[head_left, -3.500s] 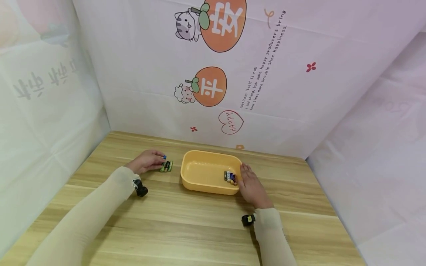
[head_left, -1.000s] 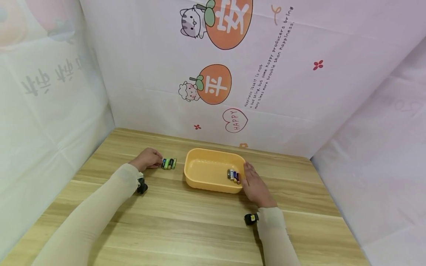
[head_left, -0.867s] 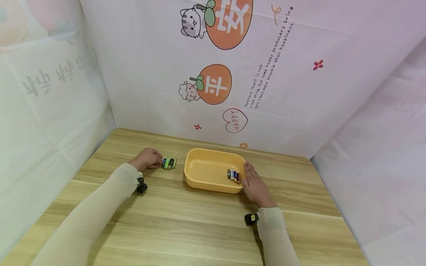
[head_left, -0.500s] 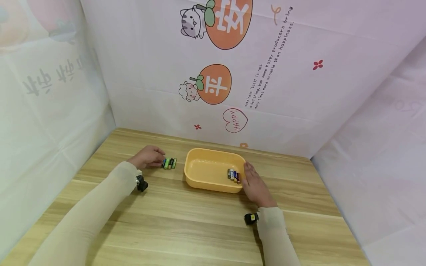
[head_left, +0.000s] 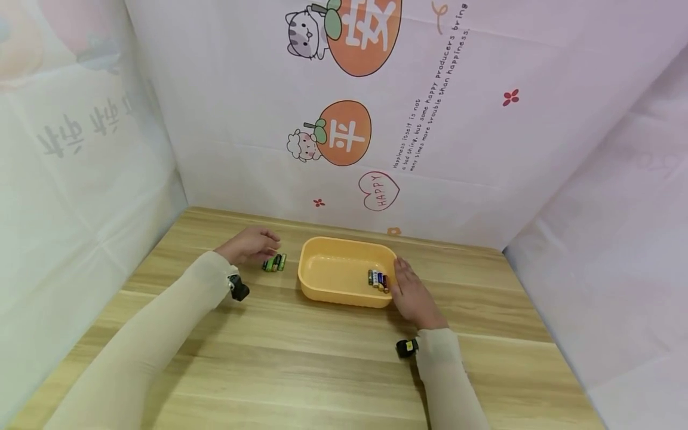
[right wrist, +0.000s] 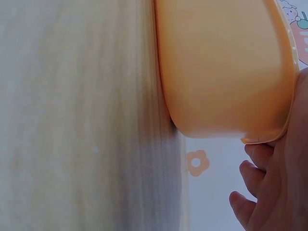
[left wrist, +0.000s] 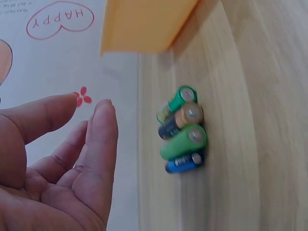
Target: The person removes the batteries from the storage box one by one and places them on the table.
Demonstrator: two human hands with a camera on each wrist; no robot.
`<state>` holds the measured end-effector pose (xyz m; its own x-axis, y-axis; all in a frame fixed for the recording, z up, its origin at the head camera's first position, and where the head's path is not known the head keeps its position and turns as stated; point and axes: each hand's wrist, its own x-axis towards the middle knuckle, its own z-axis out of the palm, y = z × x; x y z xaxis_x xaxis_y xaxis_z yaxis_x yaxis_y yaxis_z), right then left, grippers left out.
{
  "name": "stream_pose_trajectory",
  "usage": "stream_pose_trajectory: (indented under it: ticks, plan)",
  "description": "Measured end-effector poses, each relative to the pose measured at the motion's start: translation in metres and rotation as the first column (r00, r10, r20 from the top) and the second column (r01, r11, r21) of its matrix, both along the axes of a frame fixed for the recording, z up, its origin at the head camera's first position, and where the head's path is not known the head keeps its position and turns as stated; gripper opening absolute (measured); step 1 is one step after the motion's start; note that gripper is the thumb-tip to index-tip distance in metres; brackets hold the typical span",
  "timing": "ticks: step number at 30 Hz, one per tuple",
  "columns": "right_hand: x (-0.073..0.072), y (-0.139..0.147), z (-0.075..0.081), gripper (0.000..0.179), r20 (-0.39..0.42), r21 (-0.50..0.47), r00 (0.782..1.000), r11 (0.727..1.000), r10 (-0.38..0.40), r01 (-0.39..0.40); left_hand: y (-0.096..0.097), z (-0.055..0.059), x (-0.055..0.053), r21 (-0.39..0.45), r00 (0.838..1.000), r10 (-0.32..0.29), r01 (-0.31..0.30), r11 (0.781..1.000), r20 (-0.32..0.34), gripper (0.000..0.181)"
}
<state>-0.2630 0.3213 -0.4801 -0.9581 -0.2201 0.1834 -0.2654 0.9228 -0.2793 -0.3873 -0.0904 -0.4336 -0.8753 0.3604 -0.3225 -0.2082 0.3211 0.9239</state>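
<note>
My left hand hovers just above and behind a short row of batteries on the table. In the left wrist view its fingers and thumb are apart with nothing between them. That row lies side by side: a blue battery, a light green battery, a black and copper battery and a darker green one. My right hand rests along the right end of a yellow plastic bin, its fingers touching the rim. Several more batteries lie inside the bin's right end.
The wood-grain table spreads in front of the bin. Behind it rises a printed white cloth wall, with further cloth on both sides. A small black camera sits on the left wrist, another black camera on the right.
My left hand was at the left end of the row, where a blue battery has joined the others. It has since lifted and shifted right, fingers spread. My right hand stays at the bin.
</note>
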Motion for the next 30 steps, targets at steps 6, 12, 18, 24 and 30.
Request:
stream_pose_trajectory:
  ticks: [6, 12, 18, 24, 30]
  plan:
    - [-0.002, 0.003, 0.002, 0.058, -0.01, 0.007, 1.0, 1.0, 0.008, -0.008, 0.014, 0.006, -0.004, 0.03, 0.999, -0.037, 0.037, 0.999, -0.003, 0.047]
    - [-0.004, 0.002, 0.003, 0.058, 0.017, 0.004, 1.0, 1.0, 0.0, 0.0, 0.027, 0.015, 0.001, 0.031, 0.998, -0.057, 0.057, 0.998, -0.023, 0.044]
    - [0.0, -0.002, 0.003, 0.059, 0.029, 0.005, 1.0, 1.0, -0.001, 0.001, 0.036, 0.016, 0.007, 0.05, 0.997, -0.068, 0.07, 0.996, -0.044, 0.042]
    - [0.001, -0.001, 0.001, 0.057, 0.006, 0.029, 1.0, 1.0, -0.008, 0.008, 0.052, 0.022, 0.013, 0.077, 0.995, -0.09, 0.093, 0.993, -0.036, 0.038]
    - [0.0, 0.0, 0.0, 0.058, 0.002, 0.021, 1.0, 1.0, -0.023, 0.023, 0.068, 0.023, 0.017, 0.155, 0.993, -0.114, 0.116, 0.981, -0.016, 0.039]
